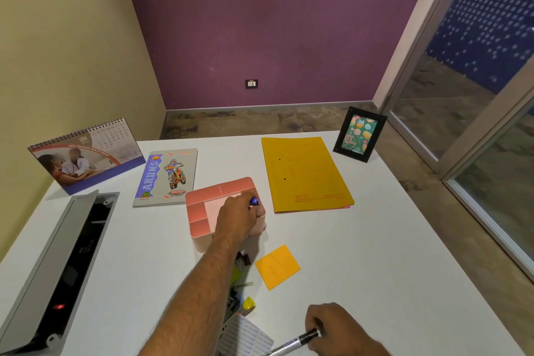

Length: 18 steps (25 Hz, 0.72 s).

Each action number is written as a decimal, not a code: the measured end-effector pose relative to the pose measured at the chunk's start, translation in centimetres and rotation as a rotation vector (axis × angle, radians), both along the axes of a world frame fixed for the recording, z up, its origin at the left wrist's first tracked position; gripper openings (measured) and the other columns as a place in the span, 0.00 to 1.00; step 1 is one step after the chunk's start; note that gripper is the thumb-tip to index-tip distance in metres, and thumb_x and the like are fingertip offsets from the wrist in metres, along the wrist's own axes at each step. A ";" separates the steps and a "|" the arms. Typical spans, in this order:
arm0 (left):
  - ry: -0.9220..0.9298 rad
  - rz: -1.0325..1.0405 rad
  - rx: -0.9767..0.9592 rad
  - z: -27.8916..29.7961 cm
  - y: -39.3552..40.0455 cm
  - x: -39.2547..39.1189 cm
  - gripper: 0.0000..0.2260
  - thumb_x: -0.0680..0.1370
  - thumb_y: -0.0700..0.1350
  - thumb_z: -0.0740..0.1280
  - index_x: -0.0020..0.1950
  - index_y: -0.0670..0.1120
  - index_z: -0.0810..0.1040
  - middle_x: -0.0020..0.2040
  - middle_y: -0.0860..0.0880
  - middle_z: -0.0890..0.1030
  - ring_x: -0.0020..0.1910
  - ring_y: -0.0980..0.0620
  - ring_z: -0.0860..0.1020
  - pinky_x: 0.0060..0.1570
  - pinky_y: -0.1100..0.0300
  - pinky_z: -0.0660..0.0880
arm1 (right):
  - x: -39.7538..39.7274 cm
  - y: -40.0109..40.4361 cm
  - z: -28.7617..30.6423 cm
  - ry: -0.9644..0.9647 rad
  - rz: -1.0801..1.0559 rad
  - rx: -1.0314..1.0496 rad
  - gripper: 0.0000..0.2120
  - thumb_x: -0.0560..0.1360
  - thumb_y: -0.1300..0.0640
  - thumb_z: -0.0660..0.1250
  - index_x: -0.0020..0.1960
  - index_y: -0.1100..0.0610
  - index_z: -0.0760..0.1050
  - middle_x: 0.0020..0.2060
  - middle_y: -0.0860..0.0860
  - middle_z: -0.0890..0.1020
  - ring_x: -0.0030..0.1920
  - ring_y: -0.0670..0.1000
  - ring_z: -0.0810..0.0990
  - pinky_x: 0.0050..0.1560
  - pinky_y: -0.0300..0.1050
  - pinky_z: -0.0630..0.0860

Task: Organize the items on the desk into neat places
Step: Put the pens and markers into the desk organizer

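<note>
Bare desk [390, 240] right of sticky note [277, 266]; clutter [239, 295] near front edge; open cable tray [66, 266] blocks left.

A single head-worn wide-angle camera looks forward and steeply down from above the near edge of the white rectangular table [375, 240]. It faces the purple back wall [274, 23], with the olive side wall [57, 37] at left and the glass door [476, 81] at right; the forearms enter close from below.

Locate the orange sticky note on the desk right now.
In the head view, the orange sticky note lies flat on the white desk, just right of centre, nearer than the pink organizer and the yellow folder.
</note>
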State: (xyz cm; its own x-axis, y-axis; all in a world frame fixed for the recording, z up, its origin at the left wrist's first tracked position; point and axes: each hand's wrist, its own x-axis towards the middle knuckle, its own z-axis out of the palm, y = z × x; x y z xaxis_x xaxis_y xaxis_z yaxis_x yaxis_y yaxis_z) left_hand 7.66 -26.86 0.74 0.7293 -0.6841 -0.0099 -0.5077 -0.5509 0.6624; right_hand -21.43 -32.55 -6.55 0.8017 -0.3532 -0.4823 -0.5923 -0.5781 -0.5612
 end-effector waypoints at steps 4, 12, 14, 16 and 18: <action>-0.144 0.019 0.141 -0.1 0.2 0.1 0.11 0.80 0.51 0.64 0.60 0.53 0.80 0.56 0.49 0.82 0.57 0.46 0.74 0.53 0.49 0.71 | 0.4 -1.1 1.5 -0.181 -0.233 0.132 0.07 0.58 0.56 0.73 0.34 0.46 0.82 0.27 0.48 0.80 0.29 0.41 0.74 0.33 0.39 0.70; -0.184 -0.102 0.271 0.1 1.2 -0.4 0.17 0.83 0.52 0.57 0.72 0.54 0.68 0.76 0.51 0.64 0.76 0.46 0.56 0.72 0.42 0.54 | 5.6 -3.2 7.6 -0.653 -0.577 -0.041 0.12 0.66 0.64 0.78 0.43 0.48 0.84 0.36 0.43 0.85 0.41 0.42 0.83 0.41 0.34 0.78; -0.161 -0.147 0.095 0.2 1.8 -0.9 0.17 0.81 0.49 0.62 0.70 0.54 0.71 0.74 0.52 0.69 0.74 0.47 0.60 0.71 0.45 0.56 | 7.5 -3.0 9.1 -0.747 -0.602 -0.104 0.10 0.67 0.62 0.78 0.45 0.53 0.83 0.36 0.43 0.85 0.40 0.40 0.83 0.41 0.31 0.78; -0.122 -0.279 -0.083 0.5 2.1 -1.5 0.19 0.76 0.47 0.69 0.67 0.53 0.75 0.66 0.52 0.76 0.67 0.48 0.69 0.66 0.48 0.65 | 9.3 -2.7 10.2 -0.819 -0.592 -0.172 0.09 0.67 0.61 0.78 0.46 0.54 0.84 0.36 0.44 0.85 0.39 0.41 0.83 0.42 0.31 0.78; -0.107 -0.391 -0.171 0.9 2.2 -2.4 0.19 0.73 0.49 0.73 0.64 0.52 0.78 0.59 0.52 0.81 0.60 0.50 0.74 0.60 0.53 0.72 | 10.9 -2.3 11.0 -0.860 -0.553 -0.216 0.09 0.67 0.60 0.78 0.48 0.55 0.84 0.37 0.46 0.86 0.39 0.42 0.84 0.42 0.33 0.79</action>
State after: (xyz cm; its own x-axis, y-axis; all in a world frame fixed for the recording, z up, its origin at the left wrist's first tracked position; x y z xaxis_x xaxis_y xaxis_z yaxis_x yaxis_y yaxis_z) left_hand 5.21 -24.71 1.67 0.4058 -0.8942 0.1888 -0.7269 -0.1906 0.6598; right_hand -10.49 -34.82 4.48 0.5452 -0.7860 0.2915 -0.2547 -0.4865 -0.8357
